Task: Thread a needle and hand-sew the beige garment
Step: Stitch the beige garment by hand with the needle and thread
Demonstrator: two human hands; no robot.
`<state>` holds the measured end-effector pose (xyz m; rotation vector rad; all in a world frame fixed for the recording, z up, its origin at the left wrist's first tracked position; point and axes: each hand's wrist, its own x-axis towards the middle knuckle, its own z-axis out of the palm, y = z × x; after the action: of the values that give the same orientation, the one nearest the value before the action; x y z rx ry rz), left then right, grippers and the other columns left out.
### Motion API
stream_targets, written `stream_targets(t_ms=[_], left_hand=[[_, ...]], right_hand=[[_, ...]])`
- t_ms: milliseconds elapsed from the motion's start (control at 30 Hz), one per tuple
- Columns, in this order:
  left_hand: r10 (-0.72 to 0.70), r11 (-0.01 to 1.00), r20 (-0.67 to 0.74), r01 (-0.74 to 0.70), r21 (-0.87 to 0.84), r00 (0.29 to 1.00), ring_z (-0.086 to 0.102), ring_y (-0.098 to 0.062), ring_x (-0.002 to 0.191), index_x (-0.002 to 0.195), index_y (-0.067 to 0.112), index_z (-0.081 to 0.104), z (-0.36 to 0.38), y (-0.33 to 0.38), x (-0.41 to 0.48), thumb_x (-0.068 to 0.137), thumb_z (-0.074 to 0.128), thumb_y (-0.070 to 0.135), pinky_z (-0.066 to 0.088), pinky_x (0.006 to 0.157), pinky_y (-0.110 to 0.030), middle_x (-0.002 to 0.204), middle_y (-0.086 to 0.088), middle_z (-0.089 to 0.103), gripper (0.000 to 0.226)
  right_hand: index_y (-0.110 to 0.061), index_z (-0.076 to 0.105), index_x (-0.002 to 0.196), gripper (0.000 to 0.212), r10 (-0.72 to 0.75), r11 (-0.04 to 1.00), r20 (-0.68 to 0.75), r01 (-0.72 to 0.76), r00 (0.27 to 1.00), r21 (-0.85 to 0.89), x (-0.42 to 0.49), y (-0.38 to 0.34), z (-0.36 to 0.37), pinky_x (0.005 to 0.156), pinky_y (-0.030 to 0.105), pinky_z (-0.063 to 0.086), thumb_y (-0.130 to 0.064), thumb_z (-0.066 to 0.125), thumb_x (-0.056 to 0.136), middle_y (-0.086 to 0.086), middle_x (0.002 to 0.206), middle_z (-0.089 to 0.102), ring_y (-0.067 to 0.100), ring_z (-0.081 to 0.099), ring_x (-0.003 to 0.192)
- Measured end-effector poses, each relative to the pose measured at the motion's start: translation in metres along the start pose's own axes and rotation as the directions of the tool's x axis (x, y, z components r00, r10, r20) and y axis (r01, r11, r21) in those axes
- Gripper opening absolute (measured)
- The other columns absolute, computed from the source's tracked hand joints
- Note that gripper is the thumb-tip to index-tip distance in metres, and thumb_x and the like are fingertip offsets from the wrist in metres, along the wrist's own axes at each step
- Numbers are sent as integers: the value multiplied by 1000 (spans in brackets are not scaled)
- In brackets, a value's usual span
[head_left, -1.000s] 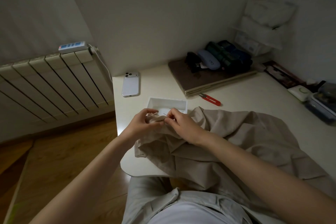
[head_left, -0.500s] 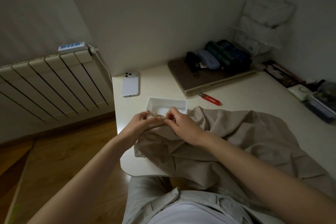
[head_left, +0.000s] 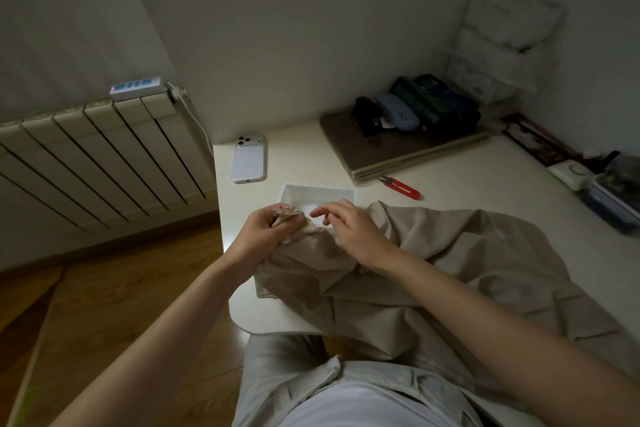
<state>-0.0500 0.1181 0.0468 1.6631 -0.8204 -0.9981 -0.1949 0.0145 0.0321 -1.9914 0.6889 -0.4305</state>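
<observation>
The sewing, not the threading, is judged to be the step in hand. A bunched edge of the beige garment [head_left: 450, 253] is gripped in the left hand [head_left: 273, 229] near the left edge of the tabletop [head_left: 485, 184], with the fingers curled round the fold. A thin dark needle [head_left: 319, 207] is pinched between thumb and forefinger of the right hand [head_left: 353, 229], just beside that fold and in front of a white tray [head_left: 318, 188]. The rest of the garment is spread over the near half of the tabletop and draped over its near edge towards the lap. Red snips [head_left: 401, 185] are seen lying beyond the tray, well apart from both hands. For the next move, the needle's point would need to be guided into the held fold while the cloth is pulled taut, and the thread then drawn through. No thread can be made out in the dim light, so it cannot be confirmed that the needle is threaded. The needle's eye is hidden by the fingers, and neither the stitches nor any contact between point and cloth can be told
</observation>
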Motion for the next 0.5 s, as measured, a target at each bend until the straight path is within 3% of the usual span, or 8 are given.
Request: stream_targets(t_ms=[100,200,333,500], left_hand=[[23,1000,-2,-23,-4,1000,64,-24,88,87,14,70,-1,0,0,76,64,40,53,82,-33,83,-2,68,29],[41,999,-19,-41,-8,999,63,-25,89,89,14,70,-1,-1,1,79,64,38,52,83,-36,86,-4,67,27],[61,998,-87,-61,6,994,63,-23,89,89,18,69,0,-3,3,88,62,30,52,82,-34,87,-2,67,14],[70,997,-116,-73,-23,991,63,-18,86,88,18,68,0,-2,3,91,60,28,51,78,-28,84,0,68,13]], right_hand=[[-17,65,117,29,65,994,-39,-62,997,92,1,0,-2,93,29,46,-11,41,100,-2,94,66,17,61,98],[-19,66,111,26,106,981,-26,-100,994,166,1,-3,1,95,31,49,-14,43,100,-4,101,68,10,62,100],[-21,67,109,25,117,989,-40,-112,992,101,0,-6,7,94,40,48,-17,45,99,5,110,67,24,60,104],[-12,64,119,29,105,993,-33,-103,994,59,-1,-10,8,95,24,43,-13,42,100,2,116,65,13,56,109]])
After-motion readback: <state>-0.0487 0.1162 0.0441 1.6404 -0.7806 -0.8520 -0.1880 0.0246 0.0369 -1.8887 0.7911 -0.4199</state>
